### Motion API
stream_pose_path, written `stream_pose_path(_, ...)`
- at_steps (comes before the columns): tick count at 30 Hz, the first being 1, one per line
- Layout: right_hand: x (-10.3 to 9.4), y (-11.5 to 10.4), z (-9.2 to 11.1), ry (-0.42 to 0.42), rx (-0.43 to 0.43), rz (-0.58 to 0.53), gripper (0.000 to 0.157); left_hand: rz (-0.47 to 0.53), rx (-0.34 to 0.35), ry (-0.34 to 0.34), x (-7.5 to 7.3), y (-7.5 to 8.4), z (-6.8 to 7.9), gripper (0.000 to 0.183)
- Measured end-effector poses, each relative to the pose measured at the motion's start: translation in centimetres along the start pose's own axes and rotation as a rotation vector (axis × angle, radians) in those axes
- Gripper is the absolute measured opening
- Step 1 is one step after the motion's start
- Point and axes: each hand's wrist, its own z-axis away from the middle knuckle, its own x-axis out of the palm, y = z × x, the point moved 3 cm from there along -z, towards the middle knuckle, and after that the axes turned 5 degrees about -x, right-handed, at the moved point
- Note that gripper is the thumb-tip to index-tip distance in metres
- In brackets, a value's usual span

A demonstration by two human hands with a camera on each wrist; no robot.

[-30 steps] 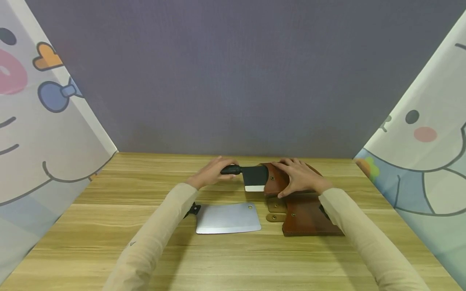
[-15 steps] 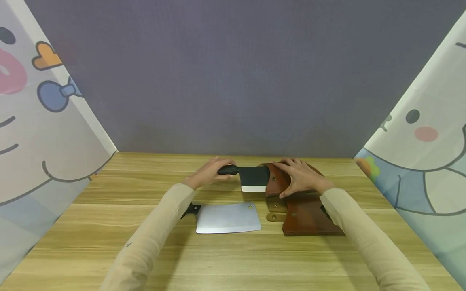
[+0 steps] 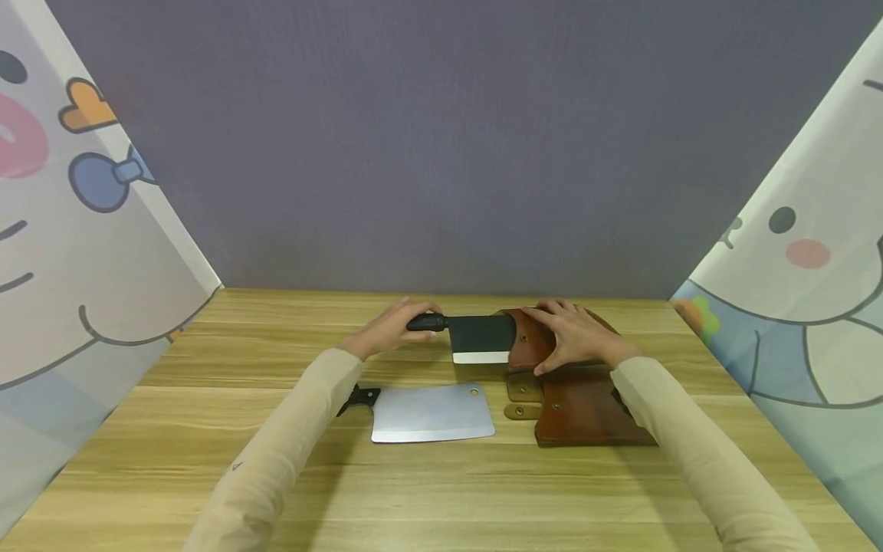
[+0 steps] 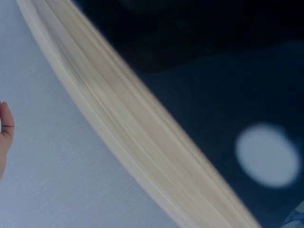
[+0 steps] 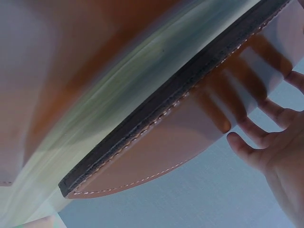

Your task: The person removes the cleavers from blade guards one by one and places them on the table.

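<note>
Near the table's back edge, my left hand [image 3: 386,328] grips the black handle [image 3: 425,322] of a dark-bladed cleaver [image 3: 481,335]. The front of its blade sits inside a brown leather sheath [image 3: 526,349]. My right hand [image 3: 576,336] holds that sheath, thumb at the near edge, fingers over the far side. In the right wrist view, fingertips [image 5: 232,137] meet the stitched sheath [image 5: 152,164]. Only a bit of the left hand [image 4: 4,130] enters the left wrist view.
A silver cleaver [image 3: 433,414] lies flat in front, its black handle partly behind the left sleeve [image 3: 297,429]. Right of it, a second brown sheath [image 3: 586,414] with snap straps [image 3: 523,412] lies flat, partly under the right arm. Cartoon-printed panels [image 3: 793,307] flank the wooden table [image 3: 441,498].
My left hand has moved left with the cleaver, and more of its blade shows outside the sheath. The right hand and sheath have shifted slightly right.
</note>
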Motion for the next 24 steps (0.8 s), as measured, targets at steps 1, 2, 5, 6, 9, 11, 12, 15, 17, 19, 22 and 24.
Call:
stream_pose_path(1, 0.0, 0.01, 0.01, 0.001, -0.001, 0.001, 0.108, 0.003, -0.006, -0.004, -0.03, -0.05, 0.06, 0.039)
stream_pose_path(2, 0.0, 0.03, 0.03, -0.001, 0.0, 0.002, 0.108, 0.006, -0.012, -0.007, -0.07, -0.07, 0.11, 0.039)
stream_pose_path(5, 0.01, 0.07, 0.07, -0.004, 0.003, -0.002, 0.108, 0.01, -0.026, -0.016, -0.13, -0.12, 0.24, 0.039)
stream_pose_path(6, 0.03, 0.07, 0.08, -0.005, 0.002, -0.002, 0.108, 0.013, -0.028, -0.017, -0.16, -0.13, 0.29, 0.039)
stream_pose_path(9, 0.12, 0.13, 0.1, -0.007, 0.001, -0.002, 0.108, 0.013, -0.029, -0.02, -0.22, -0.16, 0.43, 0.039)
stream_pose_path(11, 0.18, 0.15, 0.13, -0.007, 0.001, 0.0, 0.108, 0.01, -0.027, -0.02, -0.27, -0.2, 0.5, 0.04)
stream_pose_path(12, 0.22, 0.18, 0.13, -0.006, 0.001, 0.001, 0.108, 0.008, -0.027, -0.019, -0.3, -0.25, 0.53, 0.04)
stream_pose_path(15, 0.28, 0.27, 0.16, -0.005, 0.005, -0.004, 0.108, 0.002, -0.033, -0.018, -0.37, -0.37, 0.57, 0.039)
stream_pose_path(17, 0.27, 0.35, 0.18, -0.003, 0.005, -0.003, 0.108, -0.004, -0.033, -0.017, -0.41, -0.42, 0.59, 0.039)
stream_pose_path(19, 0.25, 0.43, 0.23, -0.001, 0.007, -0.004, 0.108, 0.0, -0.032, -0.016, -0.47, -0.48, 0.63, 0.039)
stream_pose_path(22, 0.21, 0.53, 0.3, 0.001, 0.004, -0.002, 0.108, 0.0, -0.023, -0.013, -0.53, -0.62, 0.74, 0.039)
stream_pose_path(24, 0.22, 0.61, 0.34, -0.003, 0.009, -0.005, 0.108, 0.002, -0.016, -0.008, -0.55, -0.72, 0.8, 0.039)
